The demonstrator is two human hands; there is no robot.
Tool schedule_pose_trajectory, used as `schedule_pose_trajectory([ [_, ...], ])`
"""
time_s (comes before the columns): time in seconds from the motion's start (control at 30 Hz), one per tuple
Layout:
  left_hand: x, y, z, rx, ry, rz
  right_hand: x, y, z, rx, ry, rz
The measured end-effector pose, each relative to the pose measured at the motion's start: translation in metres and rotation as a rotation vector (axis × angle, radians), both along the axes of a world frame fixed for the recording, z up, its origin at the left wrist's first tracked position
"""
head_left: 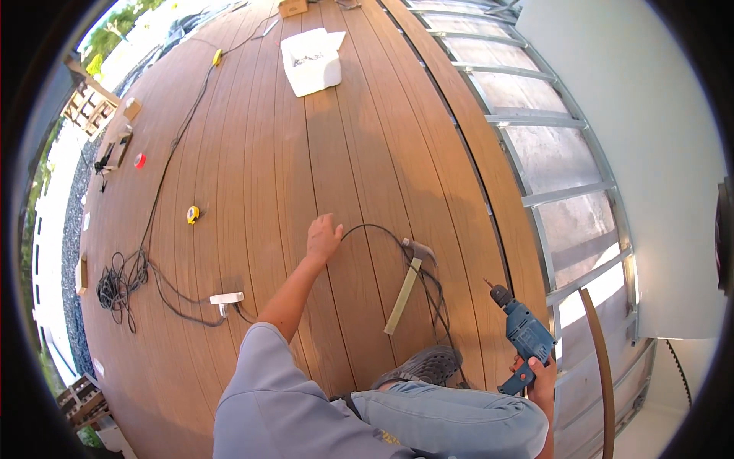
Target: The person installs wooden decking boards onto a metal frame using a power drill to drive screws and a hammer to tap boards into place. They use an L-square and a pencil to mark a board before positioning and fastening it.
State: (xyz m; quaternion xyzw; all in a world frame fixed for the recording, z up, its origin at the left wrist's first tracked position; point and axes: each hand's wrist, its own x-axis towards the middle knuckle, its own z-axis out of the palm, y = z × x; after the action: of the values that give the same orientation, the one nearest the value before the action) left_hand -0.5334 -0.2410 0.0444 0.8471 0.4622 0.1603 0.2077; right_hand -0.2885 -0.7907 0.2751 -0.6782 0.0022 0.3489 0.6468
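Note:
My right hand [540,373] grips the handle of a blue corded drill [527,334], its bit pointing up and away over the deck edge. My left hand [325,239] reaches over the middle of the deck, fingers curled in at a black power cord [375,226]. From there the cord arcs right, past a hammer [404,294], and runs down beside my shoe. The hammer has a pale handle and a metal head and lies on the boards. My left arm hides part of the cord's run.
Brown deck boards [260,191] cover the ground. A white power strip [227,298], tangled cable [118,283], yellow tape measure [193,214] and red tape roll [140,161] lie left. A white foam box [312,69] stands ahead. At right, metal framing [550,197] borders a deck gap; a curved strip [600,375] leans there.

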Motion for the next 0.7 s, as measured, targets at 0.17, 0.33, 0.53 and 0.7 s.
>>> schedule_pose_trajectory([
  [0.17,-0.009,0.080,-0.057,0.151,0.201,0.105,0.034,0.051,-0.025,0.017,0.136,0.036],
  [0.33,0.028,0.115,-0.077,0.178,0.267,0.157,0.060,0.100,-0.122,0.139,0.268,0.042],
  [0.53,0.034,0.098,-0.071,0.307,0.236,0.203,0.047,0.097,-0.186,0.087,0.473,-0.025],
  [0.7,0.033,0.100,-0.062,0.286,0.210,0.214,0.041,0.091,-0.212,-0.041,0.647,0.015],
])
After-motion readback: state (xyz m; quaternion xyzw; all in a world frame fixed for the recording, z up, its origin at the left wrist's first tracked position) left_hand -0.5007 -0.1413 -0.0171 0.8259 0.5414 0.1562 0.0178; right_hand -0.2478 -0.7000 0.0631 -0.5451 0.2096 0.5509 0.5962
